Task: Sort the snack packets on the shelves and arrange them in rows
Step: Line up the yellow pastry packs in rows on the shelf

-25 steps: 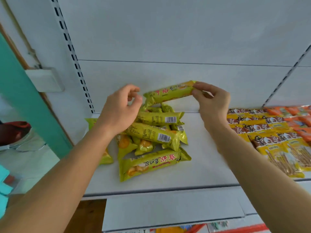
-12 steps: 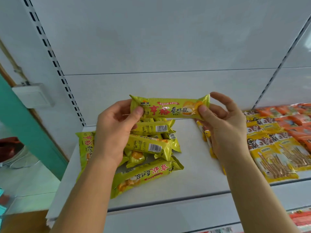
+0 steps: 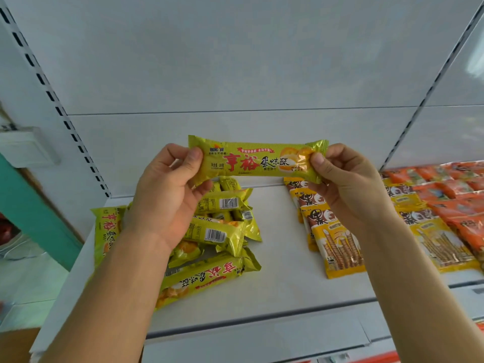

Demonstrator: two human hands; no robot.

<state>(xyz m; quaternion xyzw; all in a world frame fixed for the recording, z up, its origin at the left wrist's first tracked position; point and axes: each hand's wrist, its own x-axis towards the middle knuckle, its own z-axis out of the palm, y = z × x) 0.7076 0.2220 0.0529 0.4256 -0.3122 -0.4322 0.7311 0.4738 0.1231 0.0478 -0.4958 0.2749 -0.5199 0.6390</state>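
A long yellow-green snack packet [image 3: 258, 161] with red characters is held level above the white shelf [image 3: 282, 292], its printed face toward me. My left hand [image 3: 167, 195] pinches its left end and my right hand [image 3: 348, 184] pinches its right end. Below my left hand lies a loose pile of several matching yellow-green packets [image 3: 217, 231], some showing barcodes. One more yellow-green packet [image 3: 106, 231] lies lengthwise at the shelf's left edge.
Rows of yellow wafer-stick packets [image 3: 337, 244] and orange packets [image 3: 450, 189] fill the shelf's right part. A slotted upright [image 3: 60, 111] runs up the left side, another slotted upright [image 3: 429, 87] on the right. A teal post [image 3: 31, 205] stands at far left.
The held packet has been turned from tilted to level with its front facing me. My left hand has taken hold of its left end, and both hands came closer to the camera.
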